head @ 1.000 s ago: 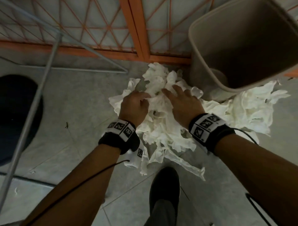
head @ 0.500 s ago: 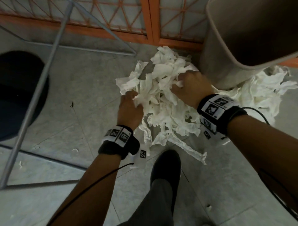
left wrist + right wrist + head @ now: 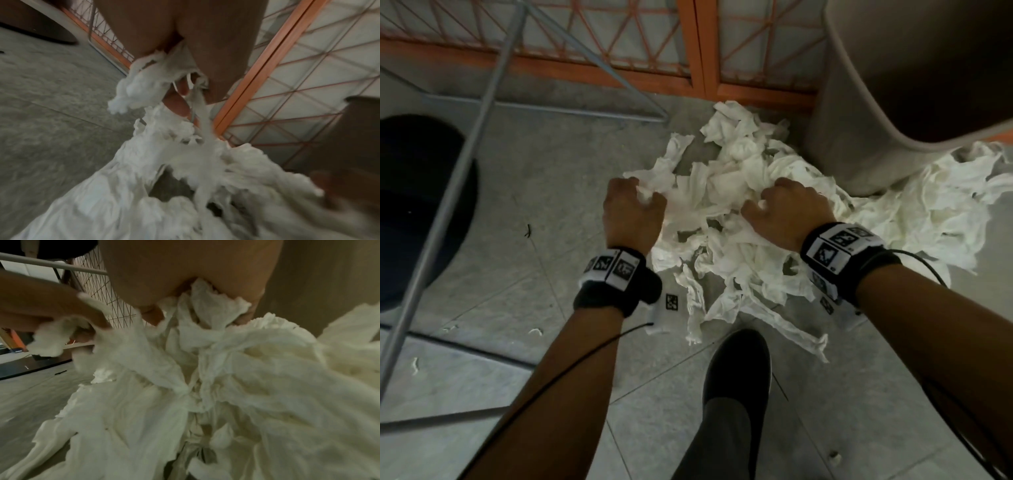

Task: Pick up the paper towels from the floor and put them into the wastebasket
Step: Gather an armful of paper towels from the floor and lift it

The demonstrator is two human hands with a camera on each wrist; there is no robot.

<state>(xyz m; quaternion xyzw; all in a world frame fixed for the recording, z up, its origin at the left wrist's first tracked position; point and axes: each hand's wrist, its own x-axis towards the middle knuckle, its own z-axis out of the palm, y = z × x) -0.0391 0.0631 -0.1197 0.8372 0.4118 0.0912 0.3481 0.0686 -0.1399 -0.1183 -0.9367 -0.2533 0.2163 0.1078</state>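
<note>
A heap of crumpled white paper towels (image 3: 736,240) lies on the grey floor beside a beige wastebasket (image 3: 866,113), which stands at the upper right. More towels (image 3: 941,209) spread out to the basket's right. My left hand (image 3: 633,209) grips a bunch of towels at the heap's left edge, fingers curled round them; the left wrist view shows the paper towels (image 3: 148,81) bunched in the fist. My right hand (image 3: 787,209) grips the heap's middle, and the paper towels (image 3: 205,308) are squeezed between palm and fingers in the right wrist view.
An orange metal grid fence (image 3: 698,51) runs along the back. Grey metal frame bars (image 3: 458,161) cross the left side above a dark round object (image 3: 417,205). My black shoe (image 3: 739,370) stands just below the heap. Small paper scraps (image 3: 536,331) dot the floor.
Both hands went from lying on the heap to closing into fists round bunches of towels. The right hand drew back from the basket side towards me.
</note>
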